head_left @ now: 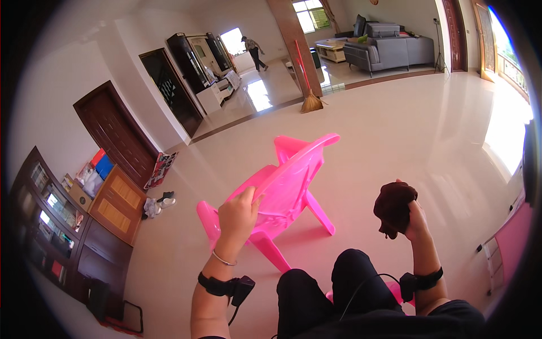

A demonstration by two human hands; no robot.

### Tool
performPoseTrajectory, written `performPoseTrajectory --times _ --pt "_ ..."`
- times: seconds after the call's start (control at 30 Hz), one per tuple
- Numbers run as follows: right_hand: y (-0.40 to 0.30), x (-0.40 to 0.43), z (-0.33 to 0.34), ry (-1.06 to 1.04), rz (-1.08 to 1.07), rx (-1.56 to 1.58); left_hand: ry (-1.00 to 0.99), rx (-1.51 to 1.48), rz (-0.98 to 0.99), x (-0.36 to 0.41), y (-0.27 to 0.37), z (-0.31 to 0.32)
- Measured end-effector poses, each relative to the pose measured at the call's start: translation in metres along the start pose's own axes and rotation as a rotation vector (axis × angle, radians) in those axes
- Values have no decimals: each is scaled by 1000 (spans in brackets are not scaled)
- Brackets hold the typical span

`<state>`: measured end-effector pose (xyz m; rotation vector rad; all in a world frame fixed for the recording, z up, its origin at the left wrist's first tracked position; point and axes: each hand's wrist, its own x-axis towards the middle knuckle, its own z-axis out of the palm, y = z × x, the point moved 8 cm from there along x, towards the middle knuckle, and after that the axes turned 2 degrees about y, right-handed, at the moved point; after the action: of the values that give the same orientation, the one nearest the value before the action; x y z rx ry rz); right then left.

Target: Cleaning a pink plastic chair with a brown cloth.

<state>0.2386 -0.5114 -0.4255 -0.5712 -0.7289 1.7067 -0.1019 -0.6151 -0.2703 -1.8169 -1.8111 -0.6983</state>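
A pink plastic armchair [283,199] stands on the tiled floor in front of my knees, its back towards me. My left hand [240,212] grips the edge of its backrest. Bunched up in my right hand [416,220] is a dark brown cloth [394,207], held in the air to the right of the chair, apart from it. Both forearms wear black straps with small boxes and cables. Part of a pink seat shows beneath my legs.
A straw broom [312,103] leans on a pillar ahead. Shoes [167,202] lie by a wooden cabinet [119,203] at left. A grey sofa [389,53] stands at the back right. A person [255,51] is in the far room. A metal-framed pink object [510,250] is at right.
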Motion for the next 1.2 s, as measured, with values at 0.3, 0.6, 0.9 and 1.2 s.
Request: performPoseTrajectory --times 0.3,0.6,0.9,1.2 --pt "-41 14 50 28 -505 -280 26 -53 -76 21 -5 -35" --pt "7 5 242 -360 -1213 -892 -9 -235 -116 49 -16 -97" --pt "48 9 346 -654 -1554 -1195 0 -205 -48 38 -76 -134" --pt "39 87 267 -184 -1130 -1085 126 -56 -12 59 -118 -139"
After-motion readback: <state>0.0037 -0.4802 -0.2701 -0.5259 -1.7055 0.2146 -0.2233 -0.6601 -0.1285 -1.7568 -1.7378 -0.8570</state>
